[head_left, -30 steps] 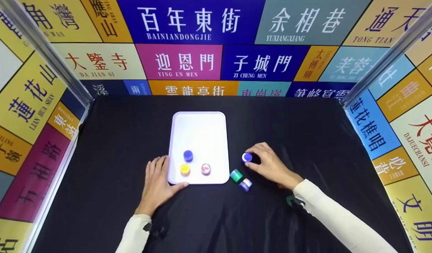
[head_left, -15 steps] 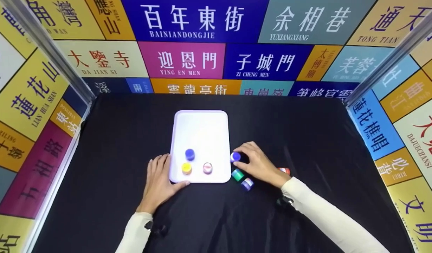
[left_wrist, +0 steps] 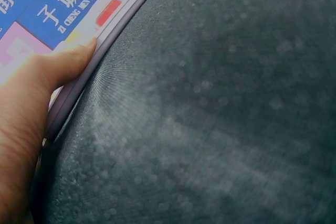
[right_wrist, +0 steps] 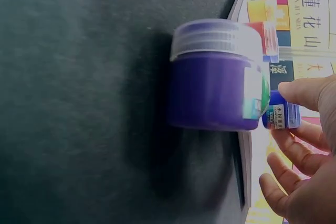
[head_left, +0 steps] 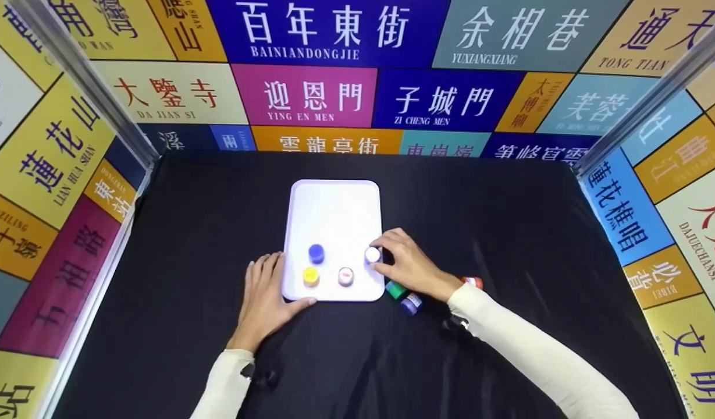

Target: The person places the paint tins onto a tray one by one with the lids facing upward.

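Note:
In the head view my right hand (head_left: 412,265) pinches a small blue paint jar (head_left: 373,255) between thumb and fingers, over the right side of a white tray (head_left: 334,209). The right wrist view shows that blue jar (right_wrist: 281,116) with a printed label. My left hand (head_left: 266,302) rests against the tray's lower left corner, fingers extended along the side and thumb on the front rim. On the tray stand a dark blue jar (head_left: 316,253), a yellow jar (head_left: 310,276) and a jar with a pale, reddish top (head_left: 345,276).
Just off the tray's lower right corner lie a green jar (head_left: 395,289) and a purple jar (head_left: 411,304). A red jar (head_left: 472,281) shows partly behind the right wrist. Black cloth (head_left: 497,221) covers the table, and lettered panels (head_left: 305,93) wall it in.
My right hand has carried the blue paint jar leftward from the black cloth to over the tray's right side. The red jar has come into view behind the wrist. My left hand keeps its place.

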Demonstrator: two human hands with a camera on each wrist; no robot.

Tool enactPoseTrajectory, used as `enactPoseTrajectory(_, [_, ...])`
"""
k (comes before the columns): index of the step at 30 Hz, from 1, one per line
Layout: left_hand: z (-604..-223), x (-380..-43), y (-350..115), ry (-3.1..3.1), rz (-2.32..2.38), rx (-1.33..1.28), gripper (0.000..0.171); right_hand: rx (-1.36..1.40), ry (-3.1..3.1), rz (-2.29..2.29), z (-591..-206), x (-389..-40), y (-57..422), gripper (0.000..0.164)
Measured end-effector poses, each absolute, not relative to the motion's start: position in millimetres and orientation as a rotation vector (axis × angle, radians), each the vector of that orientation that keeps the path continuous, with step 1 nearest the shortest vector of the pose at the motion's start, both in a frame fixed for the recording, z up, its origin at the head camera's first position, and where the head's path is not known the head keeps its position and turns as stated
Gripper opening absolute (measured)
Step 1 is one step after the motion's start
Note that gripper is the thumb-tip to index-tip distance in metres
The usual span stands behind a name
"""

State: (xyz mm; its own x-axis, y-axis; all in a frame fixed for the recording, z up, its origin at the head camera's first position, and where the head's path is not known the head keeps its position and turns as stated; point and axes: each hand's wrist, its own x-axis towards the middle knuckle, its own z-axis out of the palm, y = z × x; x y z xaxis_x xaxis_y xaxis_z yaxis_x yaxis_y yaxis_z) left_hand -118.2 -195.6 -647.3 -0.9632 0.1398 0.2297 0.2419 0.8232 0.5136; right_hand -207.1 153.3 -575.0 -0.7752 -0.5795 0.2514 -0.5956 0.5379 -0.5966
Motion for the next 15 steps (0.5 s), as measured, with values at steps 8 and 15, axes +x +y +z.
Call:
enactPoseTrajectory(8, [-646, -117, -196, -2.845, -0.833, -0.284, 0.124, 1.124, -2.759, 1.114, -578, -217, 132, 0.034])
enactPoseTrajectory(15, [-646, -118, -196, -2.855, -0.839, -0.277, 0.125, 1.144, -2.778, 1.124, -585, -223, 114, 0.036])
